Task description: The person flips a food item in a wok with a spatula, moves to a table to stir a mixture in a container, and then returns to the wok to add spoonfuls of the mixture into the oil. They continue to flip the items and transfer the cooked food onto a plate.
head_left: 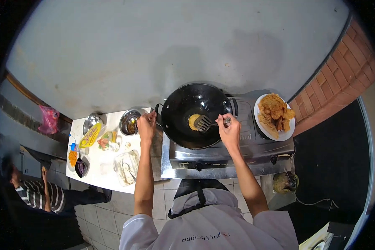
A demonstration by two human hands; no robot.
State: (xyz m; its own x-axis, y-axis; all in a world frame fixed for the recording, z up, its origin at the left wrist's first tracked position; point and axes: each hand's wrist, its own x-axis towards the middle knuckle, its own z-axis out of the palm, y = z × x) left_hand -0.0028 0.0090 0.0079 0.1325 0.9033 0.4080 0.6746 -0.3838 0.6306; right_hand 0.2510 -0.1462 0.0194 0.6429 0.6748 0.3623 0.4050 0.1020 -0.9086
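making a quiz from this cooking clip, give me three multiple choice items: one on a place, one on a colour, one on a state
1. Where does the plate of fried food stand?
A. on the stove's right side
B. on the floor
C. inside the wok

2. What colour is the wok?
A. white
B. black
C. red

3. What is the right hand doing?
A. hanging empty
B. resting on the plate
C. gripping the spatula

Answers: 1 A, the plate sits right of the wok on the stove. 2 B, its bowl is dark black. 3 C, fingers close round the handle, blade at the yellow patty.
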